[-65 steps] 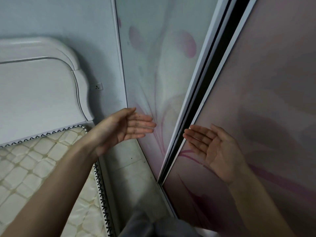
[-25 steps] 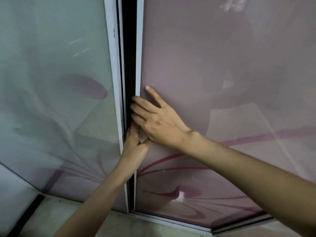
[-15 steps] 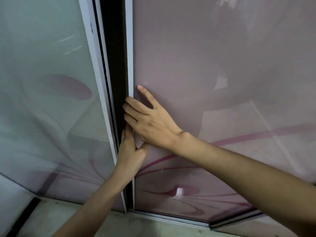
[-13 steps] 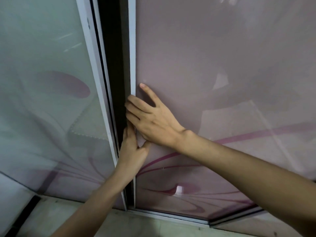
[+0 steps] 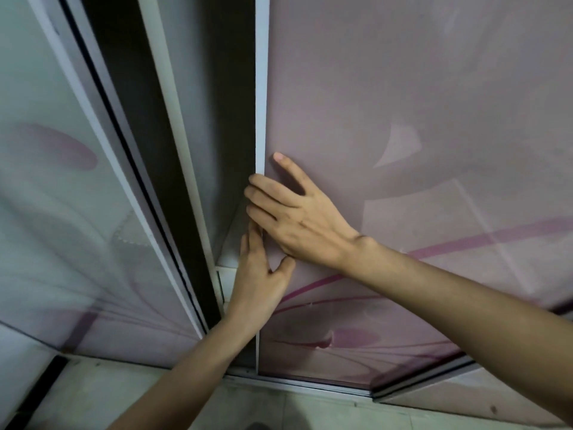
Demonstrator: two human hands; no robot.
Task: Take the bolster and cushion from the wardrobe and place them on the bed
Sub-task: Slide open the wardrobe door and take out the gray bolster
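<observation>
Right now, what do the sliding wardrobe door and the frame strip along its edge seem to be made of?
Sliding door: likely glass or glossy acrylic, mauve tinted with printed pink swirls; it shows pale window-like reflections. Frame strip: looks like smooth painted or coated metal, pale grey-white, thin and straight; plastic is possible. Both hands grip that edge: right hand, left hand.

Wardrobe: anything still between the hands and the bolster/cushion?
Yes. The pink sliding door covers most of the wardrobe; only a narrow dark gap is open. Both the left hand and right hand grip the door's edge. No bolster or cushion shows in the gap.
</observation>
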